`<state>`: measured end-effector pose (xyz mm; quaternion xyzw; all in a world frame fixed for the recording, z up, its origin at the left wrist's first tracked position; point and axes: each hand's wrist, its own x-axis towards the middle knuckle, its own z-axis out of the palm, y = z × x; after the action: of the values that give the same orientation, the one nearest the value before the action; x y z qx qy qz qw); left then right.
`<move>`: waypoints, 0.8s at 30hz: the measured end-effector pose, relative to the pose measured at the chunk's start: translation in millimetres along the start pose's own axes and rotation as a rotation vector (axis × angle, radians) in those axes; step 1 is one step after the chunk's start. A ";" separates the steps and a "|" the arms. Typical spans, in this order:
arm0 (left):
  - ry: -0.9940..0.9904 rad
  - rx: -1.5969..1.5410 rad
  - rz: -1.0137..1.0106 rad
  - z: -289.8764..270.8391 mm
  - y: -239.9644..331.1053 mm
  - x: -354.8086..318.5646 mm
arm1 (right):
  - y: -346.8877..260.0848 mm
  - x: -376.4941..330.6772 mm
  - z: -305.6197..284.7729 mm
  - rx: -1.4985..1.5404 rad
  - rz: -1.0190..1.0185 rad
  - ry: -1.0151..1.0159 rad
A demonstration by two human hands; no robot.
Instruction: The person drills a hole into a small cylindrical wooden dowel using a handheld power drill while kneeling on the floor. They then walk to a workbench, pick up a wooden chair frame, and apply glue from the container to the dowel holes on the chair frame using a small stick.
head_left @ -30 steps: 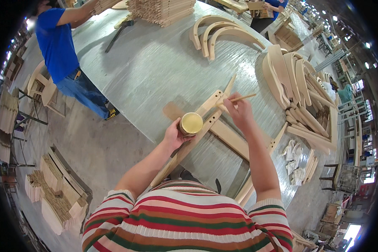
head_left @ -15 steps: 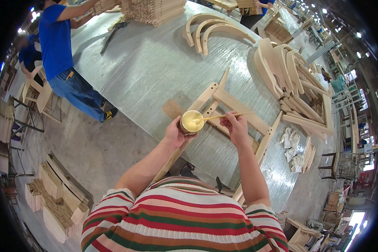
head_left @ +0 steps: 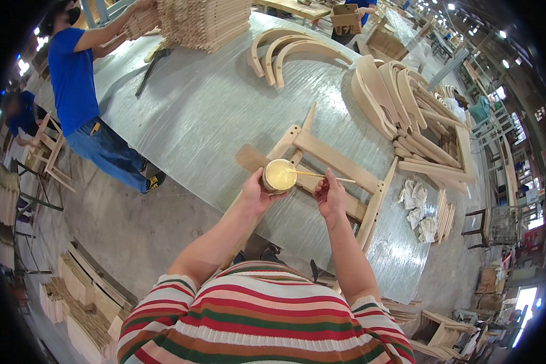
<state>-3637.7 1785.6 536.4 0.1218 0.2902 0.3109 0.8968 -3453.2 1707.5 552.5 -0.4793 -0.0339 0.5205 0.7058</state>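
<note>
My left hand (head_left: 256, 193) grips a small round cup of pale yellow glue (head_left: 279, 175), held above the near edge of the big table. My right hand (head_left: 330, 194) pinches a thin wooden stick (head_left: 321, 176) whose tip is dipped into the cup. Under both hands lies a light wooden chair frame (head_left: 337, 164) with long side rails and cross rails, flat on the plastic-covered table (head_left: 194, 115).
Curved wooden chair parts (head_left: 285, 48) and a heap of bent backs (head_left: 400, 103) lie on the far side. Crumpled white rags (head_left: 415, 203) sit right of the frame. A person in a blue shirt (head_left: 79, 85) handles stacked wood (head_left: 206, 21) at the left. Wood piles (head_left: 79, 297) stand on the floor.
My right hand has drawn back from the frame's rail toward the cup, and the stick's tip now sits in the glue. The cup stays in my left hand.
</note>
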 end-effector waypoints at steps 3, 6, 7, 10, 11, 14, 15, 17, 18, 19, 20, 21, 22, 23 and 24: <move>-0.018 0.007 -0.002 2.7 -0.5 9.0 | -3.3 1.4 -0.5 0.024 -0.028 -0.058; 0.026 0.030 0.009 -1.1 1.8 18.2 | -13.6 3.7 6.1 -0.071 -0.178 -0.111; 0.052 0.041 0.012 -2.5 2.1 20.3 | -19.5 5.5 7.7 -0.113 -0.248 -0.138; 0.097 0.034 -0.005 -13.0 1.2 20.1 | -36.5 12.8 15.1 -0.292 -0.440 -0.181; 0.092 0.033 -0.005 -18.2 1.4 18.0 | -40.1 15.6 19.4 -0.384 -0.495 -0.174; 0.058 0.017 -0.030 -30.9 -8.8 9.8 | -43.2 29.2 21.7 -0.665 -0.634 -0.149; 0.046 0.010 -0.037 -35.6 -11.4 5.2 | -40.6 32.6 25.1 -0.754 -0.670 -0.150; 0.047 -0.006 -0.063 -42.0 -18.9 -1.6 | -36.1 35.7 28.4 -1.009 -0.760 -0.138; 0.061 -0.002 -0.058 -43.3 -20.0 -5.0 | -33.1 36.5 34.2 -1.133 -0.805 -0.140; 0.074 0.002 -0.055 -44.2 -21.4 -7.6 | -30.4 36.9 39.2 -1.171 -0.840 -0.155; 0.087 0.006 -0.053 -45.0 -22.0 -9.1 | -28.0 37.0 43.4 -1.209 -0.874 -0.170; 0.081 -0.003 -0.048 -47.2 -20.9 -9.3 | -26.3 38.0 48.0 -1.247 -0.915 -0.189; 0.075 -0.011 -0.043 -49.2 -19.9 -9.0 | -24.7 38.9 52.1 -1.285 -0.903 -0.209; 0.069 -0.019 -0.038 -51.5 -19.2 -9.1 | -22.9 39.7 55.9 -1.324 -0.891 -0.228; 0.078 -0.015 -0.038 -50.0 -20.1 -8.6 | -22.8 41.6 55.7 -1.367 -0.878 -0.236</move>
<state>-3663.2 1766.5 492.1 0.0972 0.3250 0.3005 0.8914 -3448.6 1775.2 580.0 -0.6887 -0.6021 0.1084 0.3892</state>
